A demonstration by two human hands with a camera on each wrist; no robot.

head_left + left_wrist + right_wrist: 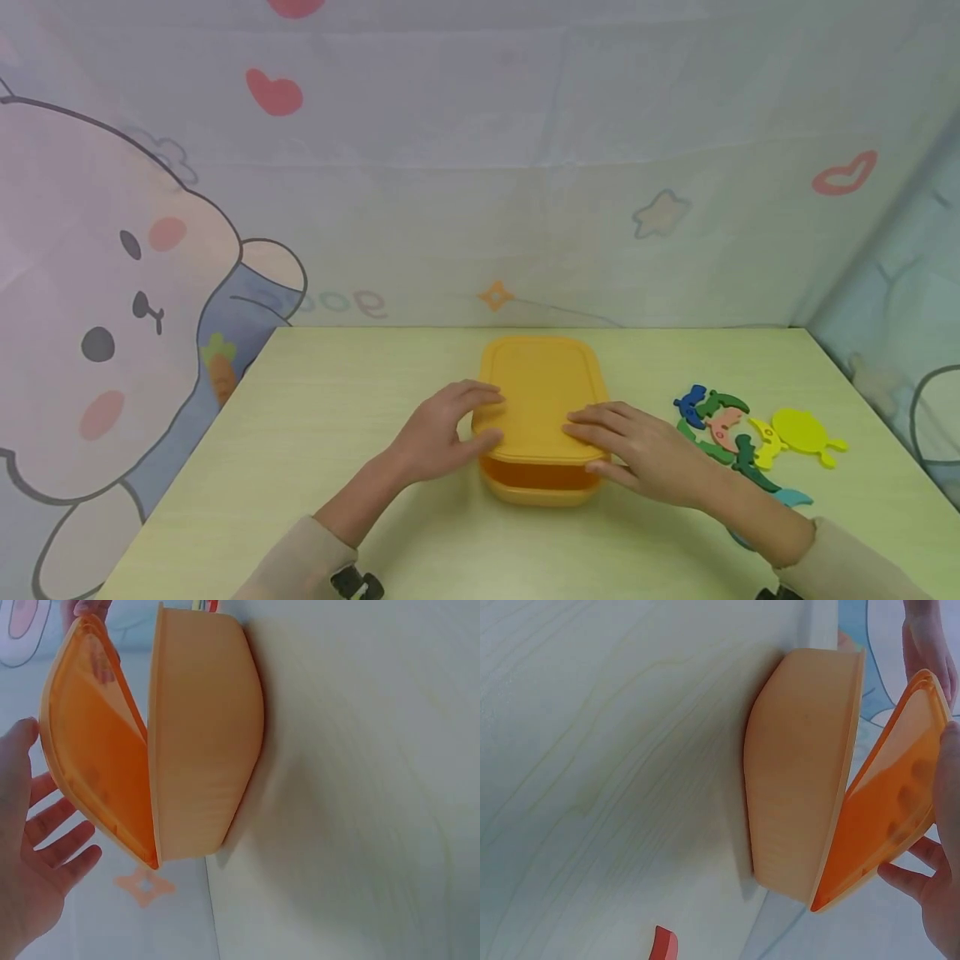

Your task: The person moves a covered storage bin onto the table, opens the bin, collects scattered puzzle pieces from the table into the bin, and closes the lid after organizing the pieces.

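Note:
A yellow-orange plastic lid [538, 392] sits tilted over a matching storage box [540, 497], its near edge raised and its far edge down at the rim. My left hand [448, 429] touches the lid's left side; in the left wrist view its thumb meets the lid's edge and the other fingers are loosely spread. My right hand [648, 450] holds the lid's near right part, fingers on top and thumb at the near edge. Finger shadows show through the lid [896, 795] in the right wrist view. The box's contents are hidden.
Right of the box lie several flat animal-shaped pieces, among them a yellow turtle-like piece [800, 431], a pink one [725, 428] and a blue one [690, 407]. My right forearm passes over some of them. A printed cloth [465, 167] hangs behind the table [360, 375].

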